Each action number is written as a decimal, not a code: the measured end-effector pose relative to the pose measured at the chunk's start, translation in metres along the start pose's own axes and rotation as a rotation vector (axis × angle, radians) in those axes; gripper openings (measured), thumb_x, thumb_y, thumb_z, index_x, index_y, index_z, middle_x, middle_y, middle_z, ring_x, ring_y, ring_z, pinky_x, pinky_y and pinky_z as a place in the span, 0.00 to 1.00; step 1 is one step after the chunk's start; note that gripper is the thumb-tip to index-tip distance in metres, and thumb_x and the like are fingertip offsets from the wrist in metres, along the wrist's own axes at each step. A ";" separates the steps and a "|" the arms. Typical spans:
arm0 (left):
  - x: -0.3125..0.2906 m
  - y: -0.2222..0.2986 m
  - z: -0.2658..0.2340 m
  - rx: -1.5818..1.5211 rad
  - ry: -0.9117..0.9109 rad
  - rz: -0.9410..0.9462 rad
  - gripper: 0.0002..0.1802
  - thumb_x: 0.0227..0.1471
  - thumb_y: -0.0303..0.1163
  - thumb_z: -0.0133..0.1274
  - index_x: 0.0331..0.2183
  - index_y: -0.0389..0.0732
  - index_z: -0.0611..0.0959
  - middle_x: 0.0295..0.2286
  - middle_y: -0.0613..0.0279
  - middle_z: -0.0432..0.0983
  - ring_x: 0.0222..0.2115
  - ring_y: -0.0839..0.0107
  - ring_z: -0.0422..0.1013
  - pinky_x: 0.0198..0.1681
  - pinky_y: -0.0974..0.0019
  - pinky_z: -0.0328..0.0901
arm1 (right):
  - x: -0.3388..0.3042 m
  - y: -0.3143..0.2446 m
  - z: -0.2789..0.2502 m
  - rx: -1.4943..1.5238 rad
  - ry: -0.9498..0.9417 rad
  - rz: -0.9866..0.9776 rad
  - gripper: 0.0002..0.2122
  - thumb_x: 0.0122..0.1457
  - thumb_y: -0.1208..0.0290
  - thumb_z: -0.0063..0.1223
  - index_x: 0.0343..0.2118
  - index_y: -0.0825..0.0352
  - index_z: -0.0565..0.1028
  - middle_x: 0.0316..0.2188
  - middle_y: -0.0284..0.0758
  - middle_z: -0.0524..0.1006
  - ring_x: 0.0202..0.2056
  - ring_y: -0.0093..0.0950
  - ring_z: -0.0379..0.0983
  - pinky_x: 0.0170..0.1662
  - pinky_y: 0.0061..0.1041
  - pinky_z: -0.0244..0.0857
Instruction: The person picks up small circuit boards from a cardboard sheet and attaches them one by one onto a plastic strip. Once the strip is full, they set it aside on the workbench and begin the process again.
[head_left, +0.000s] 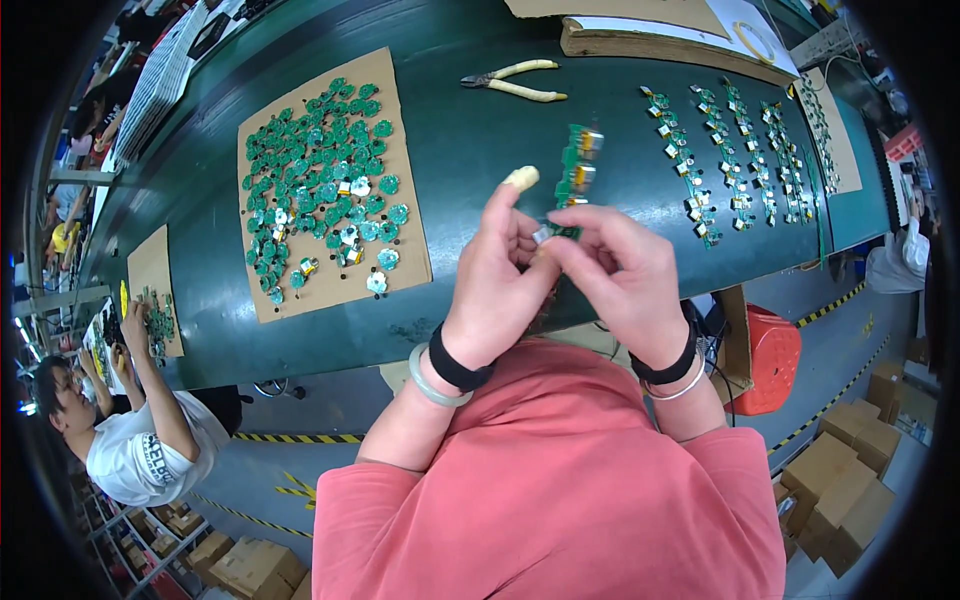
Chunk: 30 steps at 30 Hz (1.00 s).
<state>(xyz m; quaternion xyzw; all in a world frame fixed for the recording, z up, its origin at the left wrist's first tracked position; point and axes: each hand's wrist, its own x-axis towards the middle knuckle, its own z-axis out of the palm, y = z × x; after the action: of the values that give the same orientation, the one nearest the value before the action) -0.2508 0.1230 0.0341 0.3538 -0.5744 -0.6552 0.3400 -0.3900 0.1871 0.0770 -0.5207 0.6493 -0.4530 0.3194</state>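
Board strip (574, 165) clear of cardboard edge (421, 240)

Two hands, left hand (492, 280) and right hand (625, 272), one green circuit strip (577, 165) between them! Two black wristbands (457, 371), one pair of pliers (494, 78), one red stool (771, 358); round green boards (335, 192) by the dozen, too packed to count!

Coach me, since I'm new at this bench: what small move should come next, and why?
Perhaps gently bend the near end of the held strip to part one board: the left hand and right hand meet there, single boards cover the cardboard sheet at left, and more strips lie at right.
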 end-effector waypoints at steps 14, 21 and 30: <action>0.021 0.001 -0.015 -0.233 -0.080 -0.112 0.16 0.52 0.18 0.51 0.45 0.32 0.78 0.33 0.66 0.78 0.31 0.84 0.72 0.33 0.78 0.66 | 0.010 0.017 -0.005 -0.141 0.103 -0.110 0.07 0.53 0.80 0.59 0.35 0.69 0.75 0.27 0.34 0.73 0.25 0.23 0.71 0.29 0.20 0.66; 0.018 0.002 -0.014 -0.222 -0.074 -0.136 0.16 0.53 0.18 0.50 0.45 0.32 0.78 0.33 0.66 0.79 0.31 0.84 0.72 0.33 0.80 0.65 | 0.011 0.020 -0.011 -0.027 0.035 -0.015 0.05 0.56 0.79 0.58 0.35 0.71 0.76 0.28 0.29 0.75 0.29 0.15 0.71 0.32 0.16 0.65; 0.017 0.002 -0.011 -0.264 -0.131 -0.175 0.16 0.54 0.18 0.50 0.46 0.32 0.79 0.34 0.66 0.78 0.32 0.84 0.72 0.34 0.80 0.65 | 0.011 0.031 -0.001 0.185 0.083 0.020 0.04 0.57 0.79 0.57 0.34 0.71 0.76 0.29 0.30 0.75 0.30 0.15 0.71 0.33 0.15 0.65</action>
<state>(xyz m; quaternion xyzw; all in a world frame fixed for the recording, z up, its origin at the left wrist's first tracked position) -0.2497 0.1026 0.0338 0.3112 -0.4714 -0.7737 0.2868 -0.4057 0.1785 0.0495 -0.4631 0.6227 -0.5290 0.3433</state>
